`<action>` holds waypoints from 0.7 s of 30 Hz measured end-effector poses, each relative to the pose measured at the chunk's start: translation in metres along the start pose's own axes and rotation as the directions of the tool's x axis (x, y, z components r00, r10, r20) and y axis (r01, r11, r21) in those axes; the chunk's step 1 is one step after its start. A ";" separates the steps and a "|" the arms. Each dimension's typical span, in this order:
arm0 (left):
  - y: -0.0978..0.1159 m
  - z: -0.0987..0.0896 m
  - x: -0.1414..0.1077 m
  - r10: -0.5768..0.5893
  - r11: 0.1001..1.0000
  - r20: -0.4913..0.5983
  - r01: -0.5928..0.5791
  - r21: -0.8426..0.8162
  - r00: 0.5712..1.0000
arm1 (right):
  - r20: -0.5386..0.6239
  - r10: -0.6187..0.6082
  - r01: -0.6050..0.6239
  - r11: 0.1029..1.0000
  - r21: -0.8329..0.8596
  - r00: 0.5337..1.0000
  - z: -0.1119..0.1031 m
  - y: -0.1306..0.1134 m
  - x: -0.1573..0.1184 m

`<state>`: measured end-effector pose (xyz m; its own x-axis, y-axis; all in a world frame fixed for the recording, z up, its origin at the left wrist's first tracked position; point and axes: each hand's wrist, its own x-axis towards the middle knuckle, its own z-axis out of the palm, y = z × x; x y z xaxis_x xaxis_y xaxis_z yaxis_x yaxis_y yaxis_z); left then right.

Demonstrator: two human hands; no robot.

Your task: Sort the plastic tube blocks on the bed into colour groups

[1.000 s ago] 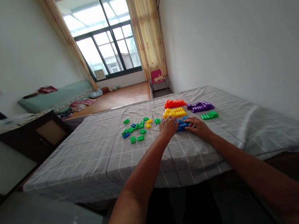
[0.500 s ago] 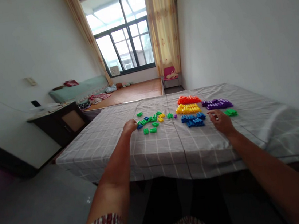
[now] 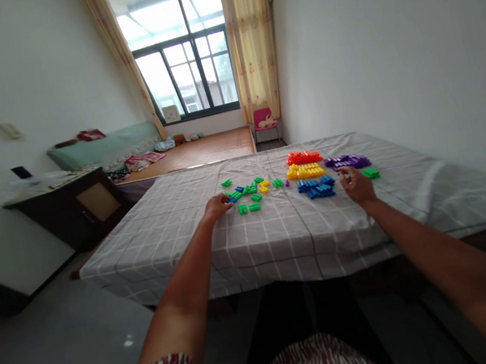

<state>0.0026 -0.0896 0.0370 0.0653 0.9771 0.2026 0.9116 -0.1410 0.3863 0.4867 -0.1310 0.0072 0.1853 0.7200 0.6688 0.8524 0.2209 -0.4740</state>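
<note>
My left hand is at the left edge of a scatter of small plastic blocks, its fingertips closed on a blue block. Loose green blocks lie to its right, with a few yellow ones and a small purple piece among them. My right hand hovers beside the right end of the blue block pile. Its fingers are bent but apart, and no block shows between them. Just behind it is a row of purple blocks; a small green group sits to its right.
Yellow and orange-red block rows lie behind the blue pile. Everything rests on a grey checked cloth over a table. Beyond stand a bed, a pink chair and a dark cabinet at left.
The view has shifted slightly. My left hand has come onto the blue block at the scatter's edge. My right hand has moved a little away from me, closer to the purple row.
</note>
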 end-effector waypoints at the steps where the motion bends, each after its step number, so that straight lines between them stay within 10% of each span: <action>1: 0.008 -0.001 0.001 0.057 0.997 -0.007 -0.057 -0.051 0.998 | -0.005 0.005 -0.004 0.999 0.039 1.000 -0.001 -0.017 0.000; 6: 0.084 0.009 0.002 0.448 0.857 -0.036 -0.441 -0.267 0.893 | 0.229 -0.095 0.005 0.932 0.363 0.969 0.016 -0.111 -0.008; 10: 0.142 0.031 -0.006 0.597 0.730 -0.079 -0.581 -0.360 0.798 | 0.283 -0.106 -0.015 0.919 0.393 0.953 0.032 -0.137 -0.020; 15: 0.147 0.045 -0.006 0.602 0.690 -0.079 -0.568 -0.449 0.794 | 0.257 0.008 -0.108 0.919 0.380 0.966 0.012 -0.078 -0.016; 21: 0.083 0.012 0.027 0.366 0.881 -0.095 -0.377 -0.286 0.926 | 0.171 0.407 -0.429 0.896 0.118 0.897 -0.010 0.018 -0.009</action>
<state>0.0849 -0.0730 0.0633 0.3549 0.8379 0.4147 0.6620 -0.5385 0.5214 0.5056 -0.1402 -0.0018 0.4297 0.8483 0.3095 0.6261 -0.0329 -0.7791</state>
